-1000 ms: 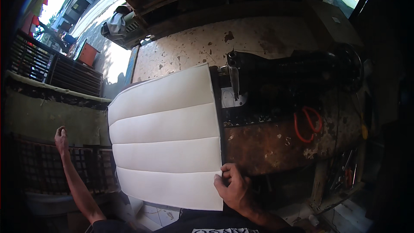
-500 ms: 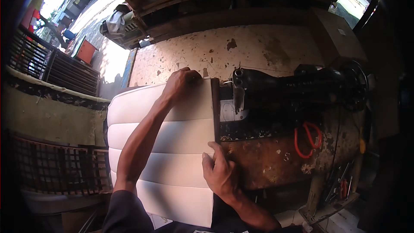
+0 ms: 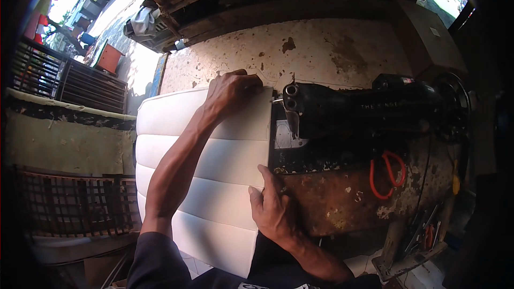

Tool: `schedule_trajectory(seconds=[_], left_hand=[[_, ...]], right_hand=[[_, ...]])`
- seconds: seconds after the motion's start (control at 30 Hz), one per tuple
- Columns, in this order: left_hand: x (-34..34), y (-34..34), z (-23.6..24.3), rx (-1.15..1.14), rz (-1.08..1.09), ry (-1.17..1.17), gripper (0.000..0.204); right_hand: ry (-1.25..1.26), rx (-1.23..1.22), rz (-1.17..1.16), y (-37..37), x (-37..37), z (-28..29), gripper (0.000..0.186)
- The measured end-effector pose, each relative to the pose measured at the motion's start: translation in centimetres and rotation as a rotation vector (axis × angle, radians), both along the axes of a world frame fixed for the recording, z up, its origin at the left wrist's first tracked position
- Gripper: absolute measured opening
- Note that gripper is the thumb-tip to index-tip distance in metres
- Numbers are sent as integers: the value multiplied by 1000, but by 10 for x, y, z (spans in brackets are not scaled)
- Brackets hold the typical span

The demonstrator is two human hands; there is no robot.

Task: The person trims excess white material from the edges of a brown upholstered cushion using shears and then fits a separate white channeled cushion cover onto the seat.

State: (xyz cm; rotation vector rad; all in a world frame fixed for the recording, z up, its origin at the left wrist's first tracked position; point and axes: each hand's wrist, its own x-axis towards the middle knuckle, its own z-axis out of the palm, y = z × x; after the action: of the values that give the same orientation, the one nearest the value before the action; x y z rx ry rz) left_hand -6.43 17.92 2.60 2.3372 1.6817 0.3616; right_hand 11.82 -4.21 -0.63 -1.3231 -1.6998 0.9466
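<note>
A white padded panel (image 3: 225, 159) with stitched cross seams lies flat in front of me, left of a black sewing machine (image 3: 364, 106). My left hand (image 3: 234, 90) reaches over it, its fingers closed on the far edge near the right corner, close to the needle end of the machine; the fingertips are partly hidden. My right hand (image 3: 273, 208) holds the panel's right edge lower down. Its thumb lies on the white face and its index finger stretches along the edge, while the other fingers are mostly hidden.
Red-handled scissors (image 3: 387, 175) lie on the worn brown machine table (image 3: 332, 203), right of my right hand. A pale, stained board (image 3: 241, 56) spreads behind the machine, with a brown box (image 3: 428, 37) at its right. Tools (image 3: 428, 234) stand in a wooden holder at lower right.
My left hand and the panel's far corner have moved right, toward the needle end. The panel has turned slightly, its near edge swinging left. The dark strip along its right edge is mostly out of sight.
</note>
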Motion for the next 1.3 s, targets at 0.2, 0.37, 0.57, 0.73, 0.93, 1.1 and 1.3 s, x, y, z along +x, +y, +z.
schedule_trajectory(seconds=[0.2, 0.37, 0.57, 0.73, 0.93, 1.1, 1.3], left_hand=[[7, 4, -13, -57, 73, -18, 17], [1, 2, -33, -68, 133, -105, 17], [-1, -7, -40, 59, 78, -156, 19], [0, -5, -39, 46, 72, -175, 25], [10, -6, -41, 44, 108, -148, 22], [19, -7, -50, 140, 120, -113, 19], [-11, 0, -35, 256, 79, -368, 20]], right_hand=[[2, -158, 30, 4, 5, 13, 52], [-48, -155, 5, 1, 0, 11, 52], [16, -225, 24, 0, -3, 14, 50], [-3, -246, 25, -1, -5, 12, 50], [-1, -260, -1, 1, -8, 11, 50], [-52, -316, -2, 0, -4, 18, 49], [13, -277, 150, -10, 8, 14, 55]])
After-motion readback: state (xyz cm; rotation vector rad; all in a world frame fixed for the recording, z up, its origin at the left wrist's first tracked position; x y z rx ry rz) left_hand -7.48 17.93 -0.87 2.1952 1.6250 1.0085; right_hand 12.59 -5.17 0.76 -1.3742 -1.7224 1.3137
